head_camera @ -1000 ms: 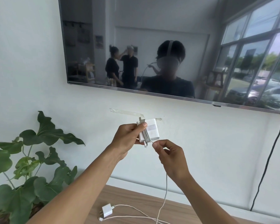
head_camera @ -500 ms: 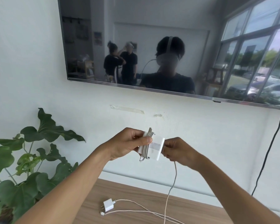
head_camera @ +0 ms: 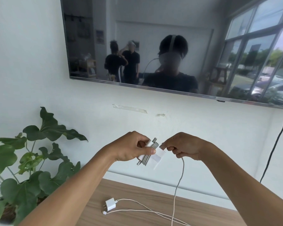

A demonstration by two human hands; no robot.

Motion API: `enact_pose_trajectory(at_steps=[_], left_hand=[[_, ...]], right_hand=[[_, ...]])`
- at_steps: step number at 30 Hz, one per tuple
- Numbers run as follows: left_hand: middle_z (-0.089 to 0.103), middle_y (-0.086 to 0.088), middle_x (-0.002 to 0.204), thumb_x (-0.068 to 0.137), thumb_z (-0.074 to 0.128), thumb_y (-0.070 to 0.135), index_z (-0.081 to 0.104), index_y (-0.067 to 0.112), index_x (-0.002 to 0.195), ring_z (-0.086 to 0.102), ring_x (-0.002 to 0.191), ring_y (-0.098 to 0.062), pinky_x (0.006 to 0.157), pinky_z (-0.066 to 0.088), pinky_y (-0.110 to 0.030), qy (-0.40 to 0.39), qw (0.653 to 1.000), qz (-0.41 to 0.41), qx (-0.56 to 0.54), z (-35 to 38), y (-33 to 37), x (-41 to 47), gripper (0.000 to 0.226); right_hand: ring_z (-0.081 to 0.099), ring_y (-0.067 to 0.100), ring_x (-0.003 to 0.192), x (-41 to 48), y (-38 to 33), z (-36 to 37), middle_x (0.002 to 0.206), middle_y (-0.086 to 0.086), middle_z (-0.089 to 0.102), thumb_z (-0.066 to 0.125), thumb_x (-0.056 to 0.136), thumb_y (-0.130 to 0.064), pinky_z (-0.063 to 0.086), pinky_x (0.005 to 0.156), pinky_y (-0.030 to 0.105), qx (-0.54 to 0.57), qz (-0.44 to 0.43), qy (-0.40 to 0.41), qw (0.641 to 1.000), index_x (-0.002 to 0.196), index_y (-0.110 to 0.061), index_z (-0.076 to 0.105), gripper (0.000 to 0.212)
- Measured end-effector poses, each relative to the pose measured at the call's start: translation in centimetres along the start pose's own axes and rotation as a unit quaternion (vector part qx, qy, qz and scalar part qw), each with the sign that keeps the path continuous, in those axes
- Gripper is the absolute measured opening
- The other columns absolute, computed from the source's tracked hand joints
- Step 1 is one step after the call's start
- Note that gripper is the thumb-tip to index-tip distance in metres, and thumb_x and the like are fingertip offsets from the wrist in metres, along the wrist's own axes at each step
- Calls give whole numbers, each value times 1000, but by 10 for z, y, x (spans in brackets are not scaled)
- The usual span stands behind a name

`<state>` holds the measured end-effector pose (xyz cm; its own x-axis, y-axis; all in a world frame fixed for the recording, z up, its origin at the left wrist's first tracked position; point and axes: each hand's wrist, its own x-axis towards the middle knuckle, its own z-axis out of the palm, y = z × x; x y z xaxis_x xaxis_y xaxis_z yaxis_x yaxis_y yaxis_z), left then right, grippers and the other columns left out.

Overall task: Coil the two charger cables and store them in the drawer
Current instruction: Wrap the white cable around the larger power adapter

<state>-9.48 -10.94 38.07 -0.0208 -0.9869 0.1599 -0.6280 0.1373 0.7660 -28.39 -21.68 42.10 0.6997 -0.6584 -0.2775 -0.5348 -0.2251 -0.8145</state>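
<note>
My left hand (head_camera: pixel 132 146) grips a white power adapter (head_camera: pixel 157 158) with several turns of grey cable (head_camera: pixel 148 156) wound around it, held in the air before the wall. Just right of the adapter, my right hand (head_camera: pixel 185 146) pinches the free end of the same cable (head_camera: pixel 180 175), which hangs down to the wooden top. A second charger, a small white plug (head_camera: pixel 110 204) with a thin white cable (head_camera: pixel 142 209), lies loose on the wooden surface (head_camera: pixel 137 191) below. No drawer is in view.
A large leafy plant (head_camera: pixel 31 160) stands at the left. A wall-mounted TV (head_camera: pixel 170 46) hangs above, with a black cord (head_camera: pixel 274 147) running down the wall at the right. A strip of tape (head_camera: pixel 129 108) sticks to the wall.
Both hands have dropped lower with the adapter. My right hand moved from below the adapter up to its right side, drawing the cable around it.
</note>
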Motion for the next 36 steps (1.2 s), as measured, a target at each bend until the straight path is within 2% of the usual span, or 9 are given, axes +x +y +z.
enact_pose_trajectory(at_steps=[4, 7, 11, 13, 17, 19, 21, 27, 36], left_hand=[[60, -15, 75, 79, 67, 54, 65, 11, 79, 50, 67, -16, 65, 39, -32, 58, 997, -8, 56, 6, -6, 6, 43], [58, -14, 75, 83, 68, 47, 63, 5, 81, 48, 66, -17, 62, 36, -31, 83, 994, -11, 71, 8, -3, 9, 43], [56, -7, 72, 85, 70, 40, 63, 9, 75, 48, 63, -17, 60, 38, -30, 127, 991, -9, 48, 8, 2, 11, 33], [60, -6, 71, 86, 70, 38, 68, 14, 77, 51, 62, -16, 59, 39, -29, 161, 986, -10, 30, 11, 3, 13, 25], [64, 5, 67, 88, 70, 31, 70, 21, 77, 58, 57, -3, 51, 44, -14, 202, 976, -28, -76, 17, 4, 15, 15], [68, 1, 71, 88, 70, 30, 73, 15, 83, 63, 61, -7, 54, 52, -19, 214, 969, -42, -118, 18, 5, 17, 16], [71, -3, 77, 89, 70, 29, 75, 9, 92, 68, 63, -11, 57, 57, -23, 228, 959, -59, -156, 19, 7, 19, 21], [72, -12, 78, 89, 68, 26, 71, -3, 89, 70, 60, -18, 56, 58, -27, 247, 912, -108, -308, 14, 13, 22, 29], [75, -11, 81, 84, 75, 25, 73, 3, 90, 74, 68, -22, 59, 59, -29, 232, 914, -123, -310, 11, 13, 19, 23]], right_hand=[[33, 15, 56, 2, -3, 13, 58, -1, 40, 60, 86, -16, 29, 50, 22, -63, -62, 102, 991, 85, -3, 73, 19], [28, 7, 40, 6, -2, 21, 51, -3, 37, 53, 89, -18, 24, 40, 15, -140, -116, 176, 967, 86, 0, 70, 25], [24, 9, 42, 7, 2, 26, 59, 11, 39, 48, 90, -17, 23, 41, 19, -97, -149, 204, 963, 91, 6, 65, 28], [30, 10, 48, 5, 3, 31, 70, 23, 55, 47, 92, -17, 28, 46, 22, -101, -176, 221, 954, 91, -1, 68, 27], [47, 19, 59, 2, 5, 45, 73, 12, 63, 46, 94, -15, 39, 57, 26, -156, -255, 304, 904, 90, -9, 69, 24], [52, 25, 65, 3, 8, 53, 70, 7, 58, 46, 95, -14, 42, 61, 33, -187, -282, 354, 872, 95, -11, 68, 22], [49, 21, 60, 3, 11, 60, 67, -3, 48, 48, 95, -13, 39, 54, 30, -191, -299, 383, 853, 111, -17, 67, 25], [44, 16, 54, 3, 18, 74, 67, -11, 40, 51, 94, -14, 40, 51, 32, -197, -323, 384, 842, 122, -27, 63, 33], [38, 12, 51, 3, 24, 76, 67, -14, 37, 54, 93, -13, 33, 50, 20, -188, -340, 360, 848, 122, -28, 63, 34]])
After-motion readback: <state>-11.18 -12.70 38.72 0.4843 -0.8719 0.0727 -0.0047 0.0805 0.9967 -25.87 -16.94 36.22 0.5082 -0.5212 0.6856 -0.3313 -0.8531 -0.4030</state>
